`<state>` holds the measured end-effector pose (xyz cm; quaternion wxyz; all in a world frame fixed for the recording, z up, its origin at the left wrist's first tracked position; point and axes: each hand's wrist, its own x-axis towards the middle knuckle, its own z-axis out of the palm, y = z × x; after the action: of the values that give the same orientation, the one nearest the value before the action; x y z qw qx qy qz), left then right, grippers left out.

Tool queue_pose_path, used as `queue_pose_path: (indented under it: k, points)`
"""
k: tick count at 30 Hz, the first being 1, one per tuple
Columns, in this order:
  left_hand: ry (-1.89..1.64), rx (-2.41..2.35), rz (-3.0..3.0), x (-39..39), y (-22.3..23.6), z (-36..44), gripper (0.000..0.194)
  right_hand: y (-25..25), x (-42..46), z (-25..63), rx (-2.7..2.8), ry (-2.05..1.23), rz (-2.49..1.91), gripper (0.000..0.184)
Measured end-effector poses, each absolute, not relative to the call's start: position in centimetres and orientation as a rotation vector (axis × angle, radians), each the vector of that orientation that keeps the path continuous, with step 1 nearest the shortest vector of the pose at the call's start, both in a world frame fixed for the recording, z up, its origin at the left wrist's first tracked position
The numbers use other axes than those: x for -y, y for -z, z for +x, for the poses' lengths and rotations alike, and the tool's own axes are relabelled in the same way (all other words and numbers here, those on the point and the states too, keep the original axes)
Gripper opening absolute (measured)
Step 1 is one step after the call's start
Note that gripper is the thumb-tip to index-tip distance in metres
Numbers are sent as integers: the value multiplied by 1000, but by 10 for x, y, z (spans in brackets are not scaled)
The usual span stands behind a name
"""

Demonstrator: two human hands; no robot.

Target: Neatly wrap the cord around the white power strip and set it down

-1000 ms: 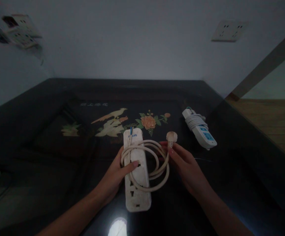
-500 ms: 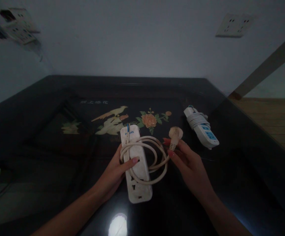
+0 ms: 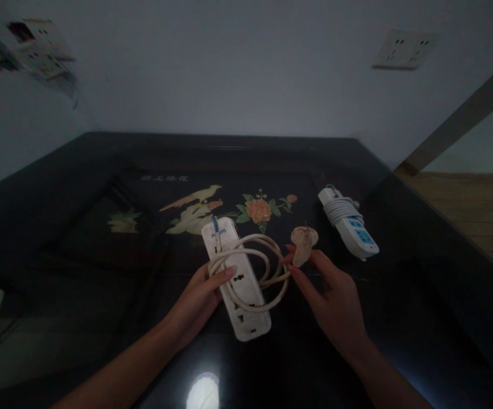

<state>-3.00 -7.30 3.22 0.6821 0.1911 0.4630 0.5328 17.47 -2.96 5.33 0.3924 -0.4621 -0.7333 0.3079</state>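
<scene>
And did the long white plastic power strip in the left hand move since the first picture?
Yes, the power strip turned: against the pink-orange flower on the black tabletop, its printed end swung left, its other end right.

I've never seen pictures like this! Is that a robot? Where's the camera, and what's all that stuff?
No robot here: these are a person's two bare hands. Every picture comes from one camera worn on that person's head, looking forward and down.

The left hand holds a long white plastic power strip, with a looped off-white cord lying across it. The right hand holds a rounded off-white plastic plug near its ridged neck.

Below is a glossy black tabletop, decorated with a pale bird and a pinkish flower. To the right lies a white-and-blue oblong power strip, its own pale cord wound around it.
</scene>
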Motion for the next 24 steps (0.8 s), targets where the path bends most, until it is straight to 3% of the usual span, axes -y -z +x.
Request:
queue_pose_path:
  k: [24]
  points:
    - [-1175, -1060, 434, 75, -33, -29, 39, -57, 36, 176, 2072, -779, -984, 19]
